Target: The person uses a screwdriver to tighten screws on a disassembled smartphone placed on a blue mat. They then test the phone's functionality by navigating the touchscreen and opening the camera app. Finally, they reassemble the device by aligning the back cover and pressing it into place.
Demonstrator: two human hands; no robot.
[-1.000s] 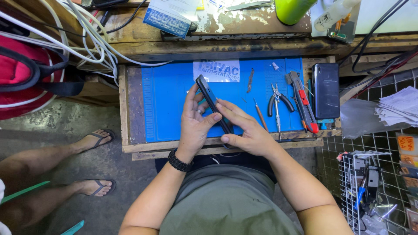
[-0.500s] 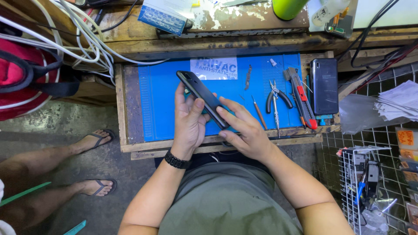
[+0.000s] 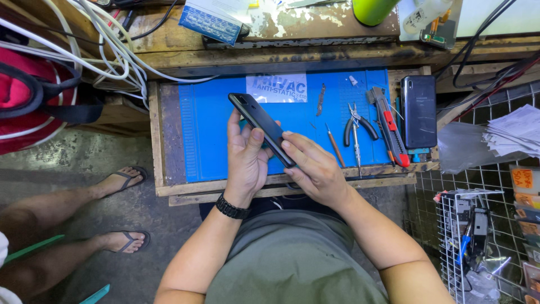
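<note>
Head view, looking down: a seated person works at a small wooden counter [image 3: 169, 188] covered by a blue anti-static mat [image 3: 214, 129]. On the mat's right side lie a thin metal tool [image 3: 320, 99], a slim screwdriver [image 3: 336, 145], a pair of pliers [image 3: 356, 126] and a red-and-grey utility knife [image 3: 387, 125], all set apart from one another. A second dark smartphone [image 3: 418, 111] rests face down at the mat's far right edge, just beside the knife. Behind the counter, a bundle of white cables [image 3: 101, 39] trails over a worn wooden shelf [image 3: 292, 48], where a blue box [image 3: 211, 21] and a green cylinder [image 3: 374, 8] also sit. A wire basket [image 3: 478, 236] stands to the right, and a neighbouring person's sandalled feet [image 3: 125, 179] rest on the concrete floor to the left.

The black smartphone [image 3: 261, 128] is held above the mat's centre, tilted diagonally with its back upward and its camera corner pointing up and left. The left hand [image 3: 246, 155] is closed around the phone's lower half from beneath, thumb lying on the back. The right hand [image 3: 315, 169] grips the bottom right end, fingers pressed against the edge. A black watch band [image 3: 232, 207] circles the left wrist. Nothing lies between the hands and the mat's tools.
</note>
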